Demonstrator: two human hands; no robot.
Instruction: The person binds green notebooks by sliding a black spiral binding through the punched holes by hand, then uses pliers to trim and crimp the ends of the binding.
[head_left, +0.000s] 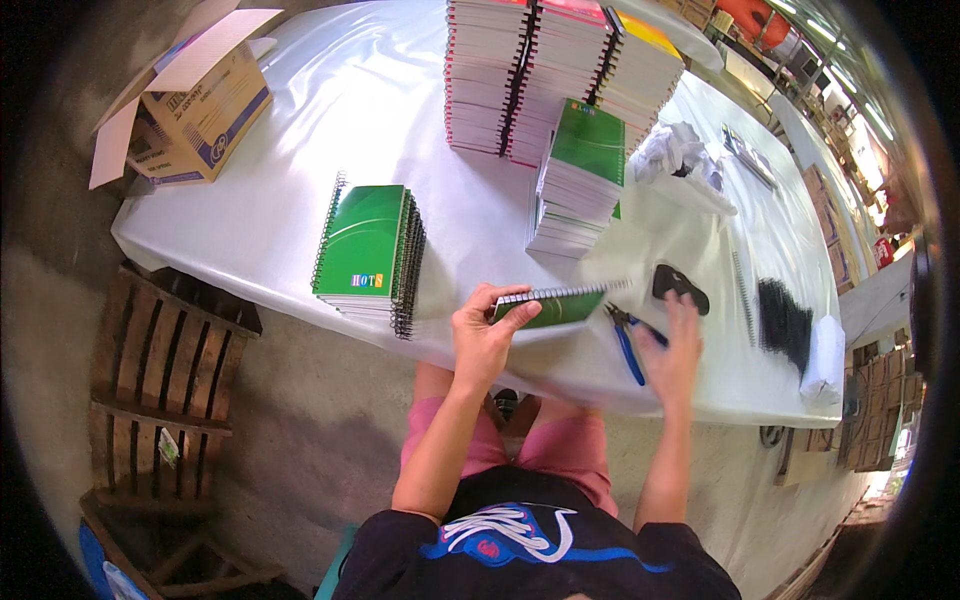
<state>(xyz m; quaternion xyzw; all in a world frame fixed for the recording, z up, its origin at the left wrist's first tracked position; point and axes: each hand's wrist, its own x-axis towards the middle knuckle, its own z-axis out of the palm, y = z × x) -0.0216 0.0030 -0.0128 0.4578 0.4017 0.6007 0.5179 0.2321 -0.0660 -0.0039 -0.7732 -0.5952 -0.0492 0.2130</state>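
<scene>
Left hand: the left hand (484,338) is closed around the near end of a green spiral notebook (548,305), thumb on the cover and fingers wrapped over its edge, holding it at the front edge of the table.
Notebook: it lies nearly flat just beyond the left hand, its wire spine along the far side and running out toward the right hand.
Right hand: the right hand (676,352) is open, fingers spread and stretched forward, gripping nothing; its fingertips lie on the table just short of a black object (679,286).
Pliers: blue-handled pliers (630,343) lie on the table between the two hands, touching or just beside the right hand's thumb side; I cannot tell which.
Left of the left hand: a short stack of green notebooks (370,255), spines toward the hand, near it.
Beyond the hands: a taller pile of green-topped notebooks (578,180), and behind that tall stacks of notebooks (555,75).
Right of the right hand: a loose wire coil (741,283), then a heap of black coils (783,317), well apart from the hand.
Table: covered in a white sheet (300,130).
Far left: an open cardboard box (195,105) at the table's corner.
</scene>
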